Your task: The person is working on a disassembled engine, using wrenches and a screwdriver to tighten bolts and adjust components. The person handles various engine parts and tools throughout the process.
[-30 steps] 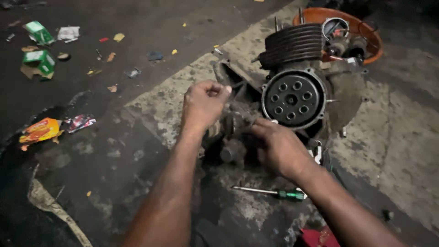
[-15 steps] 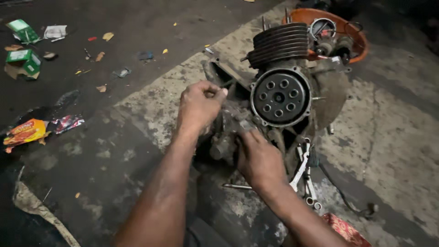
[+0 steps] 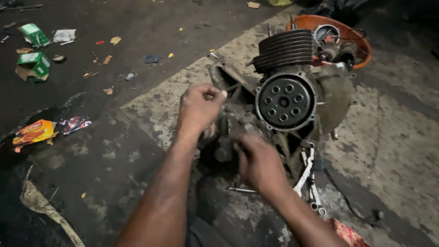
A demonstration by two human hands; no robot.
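A dirty engine block (image 3: pixel 292 110) lies on the concrete floor, with a round perforated disc (image 3: pixel 285 101) facing me and a finned cylinder (image 3: pixel 284 49) above it. My left hand (image 3: pixel 200 106) is closed in a fist at the engine's left casing, thumb against something small that I cannot make out. My right hand (image 3: pixel 258 162) rests on the grimy lower left part of the engine, fingers curled over it. What the fingers grip is hidden.
An orange bowl (image 3: pixel 320 23) with parts stands behind the engine. Spanners (image 3: pixel 307 171) lie at the engine's lower right; a thin tool (image 3: pixel 240 189) shows below my right hand. Green boxes (image 3: pixel 33 64) and wrappers (image 3: pixel 34 132) litter the dark floor at left. A red cloth (image 3: pixel 347 233) lies bottom right.
The view has shifted, so the engine sits further right and lower. My right hand stays on the lower engine part, my left fist stays at the casing.
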